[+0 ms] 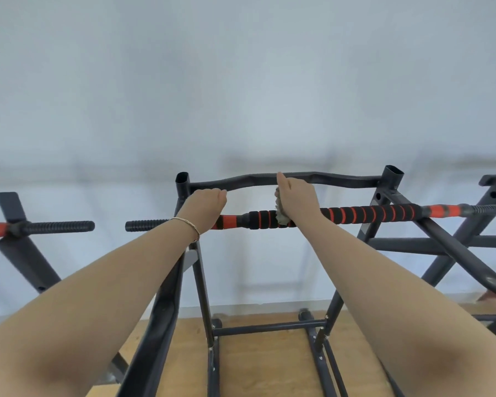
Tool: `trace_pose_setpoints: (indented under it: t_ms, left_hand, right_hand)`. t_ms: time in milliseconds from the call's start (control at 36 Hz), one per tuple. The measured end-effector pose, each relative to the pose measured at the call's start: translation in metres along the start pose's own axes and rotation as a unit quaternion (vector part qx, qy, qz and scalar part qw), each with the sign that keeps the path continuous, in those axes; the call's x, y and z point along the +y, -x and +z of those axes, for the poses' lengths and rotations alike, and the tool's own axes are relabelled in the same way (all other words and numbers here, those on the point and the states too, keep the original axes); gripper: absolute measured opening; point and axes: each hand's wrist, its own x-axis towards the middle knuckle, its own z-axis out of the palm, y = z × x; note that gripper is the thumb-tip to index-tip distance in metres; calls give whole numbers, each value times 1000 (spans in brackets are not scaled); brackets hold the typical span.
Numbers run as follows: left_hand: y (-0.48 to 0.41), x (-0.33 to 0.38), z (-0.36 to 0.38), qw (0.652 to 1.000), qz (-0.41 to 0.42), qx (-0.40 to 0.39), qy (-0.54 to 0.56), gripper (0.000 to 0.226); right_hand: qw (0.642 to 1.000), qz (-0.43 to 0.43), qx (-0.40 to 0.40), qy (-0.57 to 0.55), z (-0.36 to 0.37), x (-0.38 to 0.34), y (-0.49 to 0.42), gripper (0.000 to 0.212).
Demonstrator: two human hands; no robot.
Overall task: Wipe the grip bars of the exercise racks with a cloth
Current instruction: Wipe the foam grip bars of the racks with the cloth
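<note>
A black and orange grip bar point(370, 214) runs across the top of the dark metal exercise rack point(202, 285) in front of me. My right hand point(297, 197) wraps a grey cloth point(280, 214) around the middle of that bar, and the cloth shows below and to the left of the palm. My left hand point(205, 207) grips the same bar further left, near its orange section, with a thin bracelet on the wrist. Behind both hands a curved dark bar point(341, 177) joins the rack's two posts.
A second rack point(23, 247) with a ribbed black grip stands at the left. A third rack point(470, 224) crosses in at the right. The white wall is close behind them. A wooden floor point(264, 362) lies below.
</note>
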Motion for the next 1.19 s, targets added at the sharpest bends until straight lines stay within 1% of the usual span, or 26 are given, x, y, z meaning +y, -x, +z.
trace_pose_setpoints:
  t_ms: [28, 56, 111, 167, 222, 278, 333, 417, 472, 528, 583, 639, 722, 833, 944, 1000, 1028, 1111, 1194]
  left_hand:
    - [2, -3, -1, 999, -25, 5, 29, 15]
    - [5, -5, -3, 997, -45, 26, 57, 12]
    - [13, -9, -6, 993, -72, 54, 78, 25]
    - [21, -14, -11, 989, -94, 60, 92, 22]
    - [30, -17, -16, 983, -124, 67, 116, 18]
    - [38, -20, -18, 979, -147, 67, 125, 17]
    - [46, -20, -20, 972, -170, 62, 149, 16]
    - [60, -13, -24, 958, -200, 46, 200, 14]
    - [69, -9, -27, 946, -219, 31, 238, 13]
    - [76, -6, -30, 931, -238, 22, 275, 12]
    - [82, -4, -34, 912, -259, 22, 316, 10]
    - [86, -3, -38, 884, -275, 26, 378, 9]
    - [94, -3, -44, 846, -275, 29, 456, 11]
    - [101, -1, -52, 824, -252, 21, 507, 19]
    - [102, -1, -56, 805, -242, 24, 541, 23]
    - [102, -5, -57, 802, -241, 26, 546, 25]
    - [102, -7, -57, 803, -243, 28, 544, 23]
    - [102, -19, -58, 805, -264, 47, 529, 11]
    - [103, -36, -59, 785, -298, 81, 537, 11]
  right_hand:
    - [1000, -6, -4, 2, -1, -2, 3, 58]
    - [1000, -18, -8, 3, 0, -2, 3, 56]
    - [999, -29, -18, -5, 1, -5, 6, 52]
    - [999, -33, -25, -30, 4, -9, 10, 51]
    - [998, -43, -45, -29, 6, -14, 14, 50]
    - [996, -58, -55, -34, 8, -19, 19, 47]
    - [994, -69, -60, -61, 8, -25, 26, 44]
    - [985, -44, -104, -129, 9, -34, 35, 39]
    - [979, -27, -139, -143, 7, -41, 40, 35]
    - [971, 6, -164, -172, 8, -47, 43, 37]
    - [962, 37, -174, -206, 10, -52, 45, 35]
    - [955, 38, -178, -233, 12, -55, 47, 35]
    - [940, 21, -166, -296, 13, -60, 55, 35]
    - [917, 19, -177, -356, 18, -70, 64, 29]
    - [930, -6, -163, -330, 26, -81, 70, 28]
    - [943, -24, -150, -295, 29, -86, 72, 28]
    - [946, -28, -147, -287, 32, -87, 72, 28]
    - [941, -27, -145, -305, 40, -93, 72, 24]
    - [932, 9, -148, -329, 50, -100, 70, 21]
